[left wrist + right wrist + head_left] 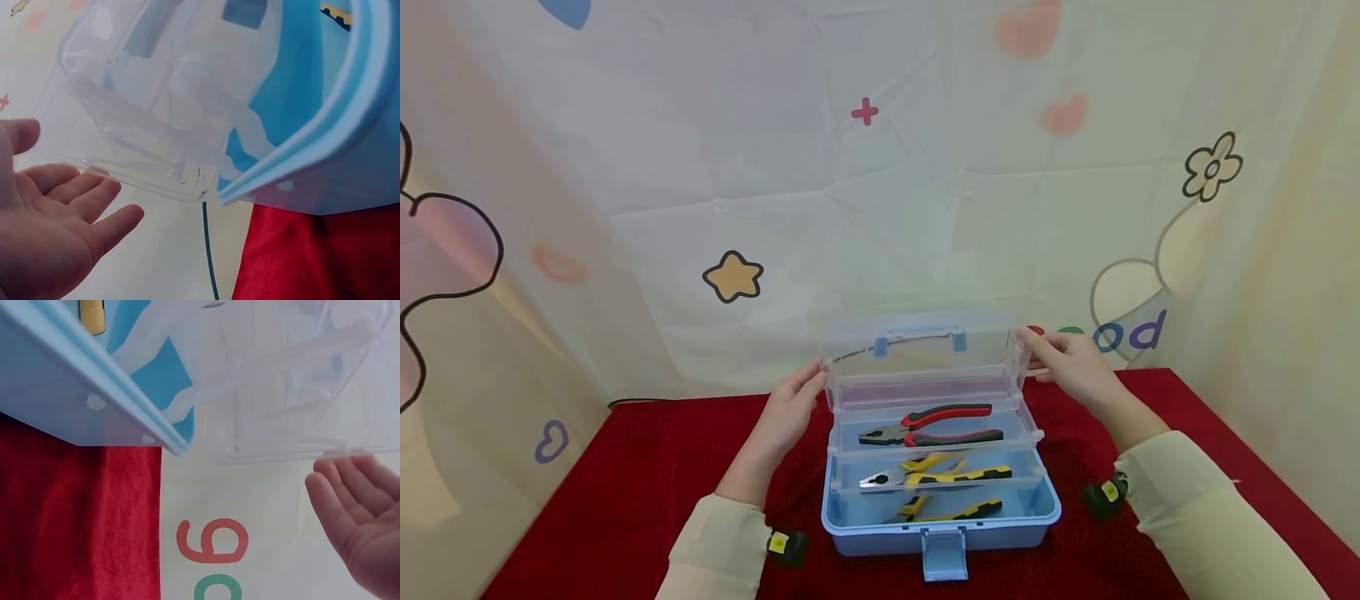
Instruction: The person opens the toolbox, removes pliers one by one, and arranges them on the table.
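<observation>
The red-covered desk fills the lower frame; its soft cloth could let the blue toolbox, at lower centre, slide or tip backward if the push is uneven. The toolbox's clear lid stands raised at mid-frame and might drop or twist at its hinges if one side slips. The left hand and right hand flank it, fingers fairly straight, lightly touching its edges rather than clamped, with the left thumb apart; a sudden swing could pinch them. The red-handled pliers, in the clear tray, may slide if that tray swings, knocking the yellow-handled pliers below. The latch, hanging at bottom centre, could be caught by a sleeve.
</observation>
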### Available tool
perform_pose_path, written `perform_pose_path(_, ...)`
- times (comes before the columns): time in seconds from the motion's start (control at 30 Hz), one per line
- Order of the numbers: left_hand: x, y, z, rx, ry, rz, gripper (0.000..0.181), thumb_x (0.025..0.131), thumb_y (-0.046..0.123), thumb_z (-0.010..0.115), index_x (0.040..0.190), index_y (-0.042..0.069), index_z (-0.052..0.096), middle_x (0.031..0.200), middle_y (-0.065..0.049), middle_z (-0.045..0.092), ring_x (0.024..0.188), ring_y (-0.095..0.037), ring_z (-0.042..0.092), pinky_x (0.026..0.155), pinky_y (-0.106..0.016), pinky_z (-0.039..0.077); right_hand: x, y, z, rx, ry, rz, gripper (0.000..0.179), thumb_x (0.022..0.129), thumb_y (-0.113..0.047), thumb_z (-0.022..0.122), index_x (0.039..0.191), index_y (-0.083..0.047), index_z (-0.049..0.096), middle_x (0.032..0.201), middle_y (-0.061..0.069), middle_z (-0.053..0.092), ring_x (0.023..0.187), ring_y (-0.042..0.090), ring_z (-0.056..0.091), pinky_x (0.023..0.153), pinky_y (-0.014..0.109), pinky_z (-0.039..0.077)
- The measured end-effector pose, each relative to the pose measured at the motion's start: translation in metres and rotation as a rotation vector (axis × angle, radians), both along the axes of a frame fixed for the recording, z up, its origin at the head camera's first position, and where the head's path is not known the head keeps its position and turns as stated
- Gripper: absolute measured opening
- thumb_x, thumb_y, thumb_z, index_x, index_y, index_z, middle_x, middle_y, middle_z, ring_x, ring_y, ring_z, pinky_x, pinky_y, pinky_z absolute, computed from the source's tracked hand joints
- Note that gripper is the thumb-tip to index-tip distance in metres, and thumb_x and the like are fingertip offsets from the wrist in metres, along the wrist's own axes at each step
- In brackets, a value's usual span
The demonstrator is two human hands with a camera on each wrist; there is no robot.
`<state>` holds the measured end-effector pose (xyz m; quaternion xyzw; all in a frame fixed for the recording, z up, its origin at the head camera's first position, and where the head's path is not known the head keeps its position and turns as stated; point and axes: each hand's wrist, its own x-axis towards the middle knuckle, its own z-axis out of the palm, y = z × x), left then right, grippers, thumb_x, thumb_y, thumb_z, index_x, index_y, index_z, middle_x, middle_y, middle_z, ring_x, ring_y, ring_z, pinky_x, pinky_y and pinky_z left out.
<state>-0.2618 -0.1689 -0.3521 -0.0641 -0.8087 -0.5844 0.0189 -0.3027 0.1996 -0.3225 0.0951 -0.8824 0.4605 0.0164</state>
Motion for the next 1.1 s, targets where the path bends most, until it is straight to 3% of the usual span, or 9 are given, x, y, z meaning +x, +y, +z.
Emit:
perform_pose_path(0.17, -0.003, 0.000, -0.002, 0.040, -0.019, -0.033, 0.053, 0.100, 0.026, 0.034, 0.151, 0.014, 0.024, 0.156, -0.009, 0.025, 0.144, -0.032, 0.020, 0.114, -0.055, 0.023, 0.001, 0.006, -0.005, -0.026, 0.004, 0.089, 0.065, 0.097, -0.053, 0.037, 0.133, 0.000, 0.049, 0.130, 0.024, 0.054, 0.119, 0.041, 0.054, 0.091, 0.045, 0.051)
perform_pose_path(0.4, -0.006, 0.000, -0.006, 0.114, -0.020, -0.080, 0.060, 0.094, 0.019, 0.034, 0.151, 0.011, 0.018, 0.157, -0.012, 0.020, 0.144, -0.035, 0.016, 0.115, -0.058, 0.015, 0.002, 0.007, -0.013, -0.091, 0.003, 0.151, 0.062, 0.100, -0.043, 0.038, 0.146, -0.003, 0.028, 0.141, 0.025, 0.042, 0.126, 0.043, 0.045, 0.098, 0.053, 0.044)
perform_pose_path(0.77, -0.014, -0.002, -0.011, 0.155, -0.017, -0.118, 0.062, 0.091, 0.021, 0.031, 0.151, 0.010, 0.017, 0.157, -0.011, 0.019, 0.145, -0.033, 0.013, 0.116, -0.057, 0.011, -0.002, 0.006, -0.020, -0.099, -0.008, 0.171, 0.067, 0.099, -0.045, 0.039, 0.151, -0.008, 0.020, 0.151, 0.021, 0.028, 0.134, 0.044, 0.034, 0.104, 0.056, 0.036)
perform_pose_path(1.1, -0.018, -0.002, -0.019, 0.138, -0.050, -0.116, 0.060, 0.094, 0.024, 0.028, 0.152, 0.019, 0.017, 0.159, -0.007, 0.015, 0.146, -0.034, 0.012, 0.116, -0.058, 0.009, -0.003, 0.003, -0.027, -0.087, -0.069, 0.167, 0.068, 0.099, -0.050, 0.031, 0.153, -0.015, 0.009, 0.156, 0.020, 0.019, 0.138, 0.045, 0.027, 0.105, 0.058, 0.033)
